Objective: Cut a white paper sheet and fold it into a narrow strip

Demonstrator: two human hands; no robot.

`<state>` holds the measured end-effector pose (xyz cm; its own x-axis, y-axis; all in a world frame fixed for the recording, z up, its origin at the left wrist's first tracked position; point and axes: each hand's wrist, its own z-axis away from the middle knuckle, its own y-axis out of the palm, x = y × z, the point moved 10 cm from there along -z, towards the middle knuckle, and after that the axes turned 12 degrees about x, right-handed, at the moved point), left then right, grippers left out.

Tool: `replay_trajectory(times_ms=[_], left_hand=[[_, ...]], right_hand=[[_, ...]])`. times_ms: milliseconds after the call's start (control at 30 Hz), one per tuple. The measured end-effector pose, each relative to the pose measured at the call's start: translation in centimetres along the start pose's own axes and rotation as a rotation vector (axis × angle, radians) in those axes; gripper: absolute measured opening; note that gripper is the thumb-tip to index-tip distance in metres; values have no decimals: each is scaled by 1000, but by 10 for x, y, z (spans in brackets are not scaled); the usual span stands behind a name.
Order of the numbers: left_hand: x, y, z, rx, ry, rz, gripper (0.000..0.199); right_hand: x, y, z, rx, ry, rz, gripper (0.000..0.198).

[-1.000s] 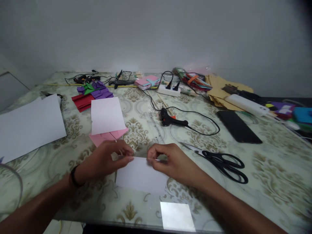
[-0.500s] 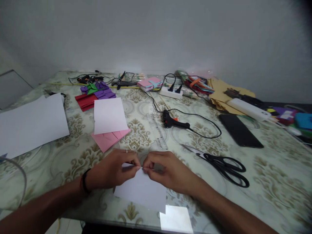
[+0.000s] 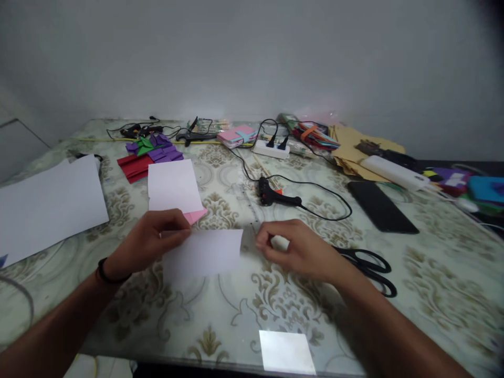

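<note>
My left hand (image 3: 153, 239) is closed, pinching the upper left edge of a white paper sheet (image 3: 208, 252) just over the patterned table. Motion blurs the sheet's lower edge. Beyond the sheet's right end, my right hand (image 3: 295, 249) has its thumb and fingers pressed together. A blurred greyish patch (image 3: 248, 242) lies between its fingertips and the sheet; whether this is part of the paper I cannot tell. Black-handled scissors (image 3: 370, 262) lie beside my right hand, their blades hidden behind it. Another white sheet (image 3: 173, 184) rests on pink folded paper (image 3: 196, 216) behind my left hand.
Behind the hands lie a black glue gun (image 3: 275, 194) with its cord and a clear ruler (image 3: 249, 205). A black phone (image 3: 381, 207) is to the right. Large white paper (image 3: 51, 205) covers the left. A power strip (image 3: 271, 149) and purple folded paper (image 3: 165, 149) sit farther back.
My hands have moved apart, the left one leftward and the right one rightward, both slightly away from me. The white sheet has shifted up and left with my left hand.
</note>
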<state>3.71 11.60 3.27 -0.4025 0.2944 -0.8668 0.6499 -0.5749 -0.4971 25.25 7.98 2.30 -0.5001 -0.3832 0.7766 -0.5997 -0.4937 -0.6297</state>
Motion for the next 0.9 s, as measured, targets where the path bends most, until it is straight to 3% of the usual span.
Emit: replay_trajectory(times_ms=[100, 167, 367, 600, 767, 900], left_hand=[[9, -6, 1, -106, -67, 77, 19], [18, -6, 2, -171, -122, 118, 24], [34, -13, 11, -356, -224, 175, 35], [22, -4, 7, -242, -150, 132, 29], [-4, 14, 1, -126, 40, -149, 33], [-7, 44, 2, 66, 68, -203, 59]], right_hand=[[-9, -13, 2, -185, 89, -58, 14], [-12, -10, 2, -227, 119, -163, 22], [-21, 30, -6, -26, 196, -511, 41], [-29, 33, -7, -62, 200, -682, 45], [-28, 33, -4, -61, 232, -643, 45], [-19, 41, -3, -23, 208, -645, 44]])
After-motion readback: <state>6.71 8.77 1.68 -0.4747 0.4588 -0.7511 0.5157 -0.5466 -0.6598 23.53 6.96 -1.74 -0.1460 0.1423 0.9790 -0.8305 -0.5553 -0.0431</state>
